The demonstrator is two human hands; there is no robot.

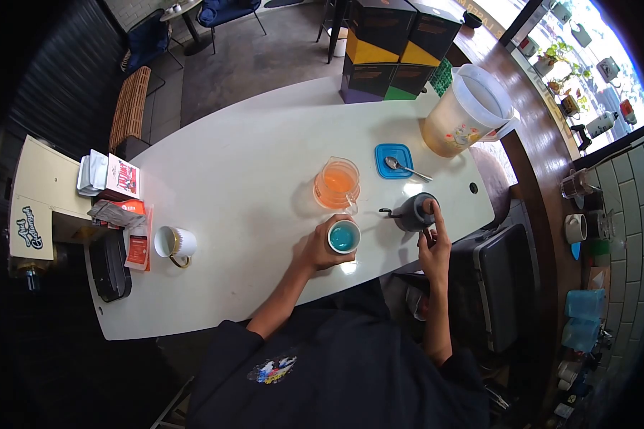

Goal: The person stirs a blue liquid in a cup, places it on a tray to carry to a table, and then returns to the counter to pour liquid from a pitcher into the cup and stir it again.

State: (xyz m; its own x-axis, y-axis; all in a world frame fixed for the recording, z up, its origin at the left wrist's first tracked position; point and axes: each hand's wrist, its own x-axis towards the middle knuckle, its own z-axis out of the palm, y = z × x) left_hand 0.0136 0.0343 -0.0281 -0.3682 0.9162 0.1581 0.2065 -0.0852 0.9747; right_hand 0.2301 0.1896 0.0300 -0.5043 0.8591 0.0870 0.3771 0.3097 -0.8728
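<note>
My left hand (316, 247) is wrapped round a cup (334, 227) whose inside looks teal; it is near the table's front edge. To its right, my right hand (434, 250) grips the handle side of a small dark gooseneck kettle (410, 214). The index finger reaches up over the kettle's lid, and the thin spout points left toward the cup. Just behind the cup stands a clear glass server (336, 187) with orange liquid inside. A spoon (408, 169) lies across a blue square lid (393, 159) behind the kettle.
A large translucent pitcher (469, 107) stands at the right back of the white table (229, 157), beside stacked dark boxes (383, 43). At the left are a white mug (177, 244), a napkin holder (120, 176) and a black case (110, 266).
</note>
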